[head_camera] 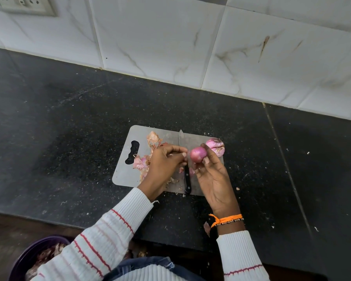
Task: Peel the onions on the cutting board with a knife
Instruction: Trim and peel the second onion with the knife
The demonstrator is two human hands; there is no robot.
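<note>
The right hand (210, 175) grips 1 peeled onion (198, 154) above the cutting board (128, 175). The left hand (166, 161) pinches a skin scrap. The knife (185, 159) lies between them, risking a nick.

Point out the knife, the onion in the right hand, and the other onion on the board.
knife (181, 138): head view, bare blade.
held onion (198, 154): head view, peeled side.
second onion (215, 144): head view, top.
</note>
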